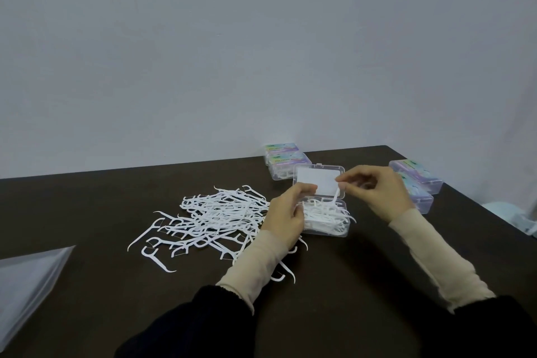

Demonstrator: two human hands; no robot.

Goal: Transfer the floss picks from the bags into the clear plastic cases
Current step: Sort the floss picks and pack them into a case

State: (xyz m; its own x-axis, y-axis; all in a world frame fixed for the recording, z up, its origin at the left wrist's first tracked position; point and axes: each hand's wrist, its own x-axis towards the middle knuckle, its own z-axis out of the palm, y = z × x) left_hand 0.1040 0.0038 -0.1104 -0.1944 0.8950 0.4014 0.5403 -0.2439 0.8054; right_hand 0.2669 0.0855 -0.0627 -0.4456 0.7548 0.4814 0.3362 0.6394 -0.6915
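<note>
right hand pinches 1 floss pick above open case; left hand steadies it.

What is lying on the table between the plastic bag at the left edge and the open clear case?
In the head view, a loose pile of white floss picks lies between the plastic bag and the open clear case; bare dark table separates bag and pile.

Left grip curled, right grip pinching.

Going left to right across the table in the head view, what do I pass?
Clear bag → loose pile of floss picks → left hand → open case → right hand → closed cases at the right.
</note>
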